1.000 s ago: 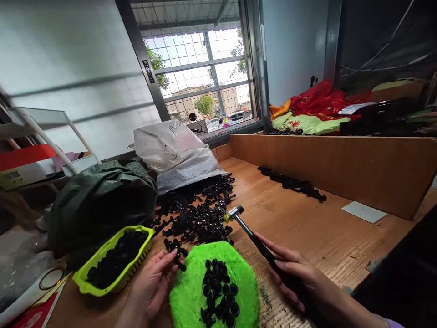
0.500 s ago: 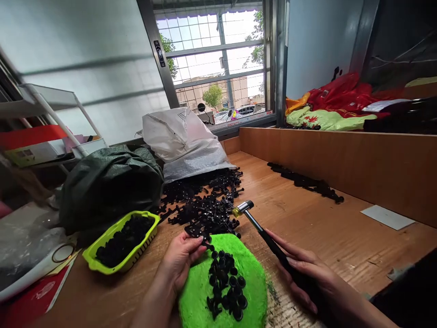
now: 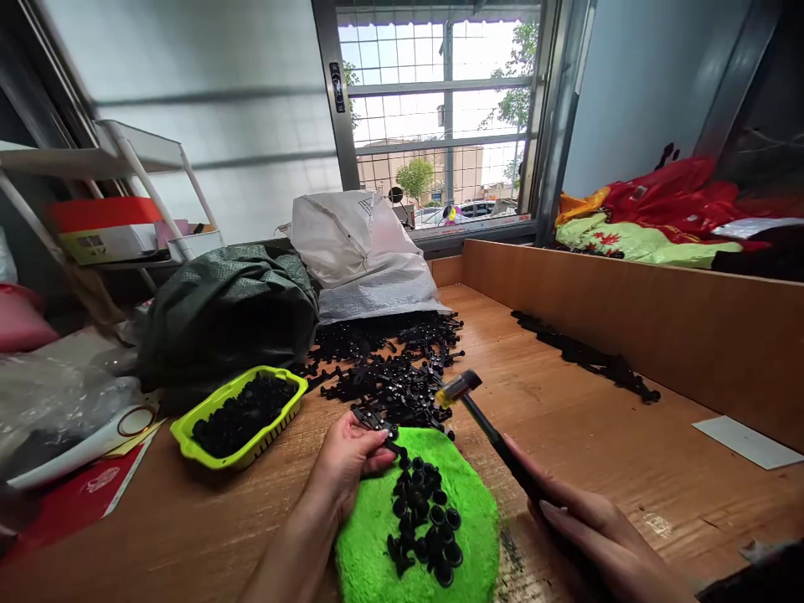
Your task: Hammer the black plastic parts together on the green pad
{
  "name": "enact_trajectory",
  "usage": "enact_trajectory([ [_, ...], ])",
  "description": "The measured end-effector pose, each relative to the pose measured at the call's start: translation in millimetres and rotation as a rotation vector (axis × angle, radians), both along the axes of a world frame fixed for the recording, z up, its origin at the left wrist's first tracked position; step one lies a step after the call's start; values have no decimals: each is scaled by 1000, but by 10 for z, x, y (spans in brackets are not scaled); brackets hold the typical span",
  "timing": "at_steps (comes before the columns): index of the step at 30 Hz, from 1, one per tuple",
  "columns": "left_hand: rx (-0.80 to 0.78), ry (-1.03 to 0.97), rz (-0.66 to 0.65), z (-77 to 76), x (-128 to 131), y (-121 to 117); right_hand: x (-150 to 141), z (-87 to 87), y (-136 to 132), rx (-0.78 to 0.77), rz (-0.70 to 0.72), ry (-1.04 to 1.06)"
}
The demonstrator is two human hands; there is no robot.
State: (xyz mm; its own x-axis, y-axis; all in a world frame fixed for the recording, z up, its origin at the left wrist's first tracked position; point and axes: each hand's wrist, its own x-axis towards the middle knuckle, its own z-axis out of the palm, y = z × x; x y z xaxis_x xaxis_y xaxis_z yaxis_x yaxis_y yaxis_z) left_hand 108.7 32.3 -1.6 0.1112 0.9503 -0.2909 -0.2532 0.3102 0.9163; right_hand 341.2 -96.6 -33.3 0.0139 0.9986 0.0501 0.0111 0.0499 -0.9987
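Note:
My right hand (image 3: 584, 519) is closed round the black handle of a small mallet (image 3: 483, 414), whose head has a yellowish clear face and a dark face. The head is raised to the right of a bright green pad (image 3: 364, 544). My left hand (image 3: 355, 456) pinches a small black plastic part (image 3: 375, 423) at the pad's far left edge. Several black round-headed pieces (image 3: 433, 519) lie bunched on the pad. Just beyond my left hand spreads a pile of black plastic parts (image 3: 402, 381).
A yellow-green basket (image 3: 182, 444) of black pieces stands at left, before a dark green sack (image 3: 251, 285). A white sack (image 3: 370, 251) sits behind the pile. A wooden board (image 3: 628, 285) edges the table at right, near black strips (image 3: 590, 356) and a white card (image 3: 747, 441).
The view has turned left, so most things appear further right. The mallet's head has tilted and blurs slightly. Both hands keep hold of what they held.

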Motion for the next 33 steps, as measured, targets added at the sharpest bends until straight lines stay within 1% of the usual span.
enact_trajectory([
  [3,11,6,24,-7,12,-2,-59,216,-48,179,-2,-368],
  [5,15,13,30,-11,18,-2,-99,305,-50,250,49,-577],
  [8,17,19,40,-11,26,-6,-120,349,-32,203,159,-774],
  [10,16,18,49,-8,32,-11,-112,357,-29,188,182,-851],
  [13,18,4,59,-6,38,-15,-111,388,-34,262,129,-839],
  [15,21,-4,64,-10,41,-15,-130,419,-27,271,139,-842],
  [18,27,-6,77,-22,44,-15,-163,451,-11,209,186,-909],
  [20,29,-7,83,-34,43,-13,-175,449,-9,233,172,-892],
  [22,33,-12,81,-50,40,-6,-184,429,-10,246,153,-866],
  [26,42,-18,59,-101,31,15,-199,369,4,130,202,-956],
  [28,57,-26,48,-128,24,21,-177,342,13,132,216,-967],
  [30,84,-44,42,-141,9,20,-116,307,10,189,196,-894],
  [31,101,-57,36,-139,-3,16,-71,281,5,219,164,-813],
  [33,151,-111,4,-120,-37,4,36,211,-12,238,38,-552],
])
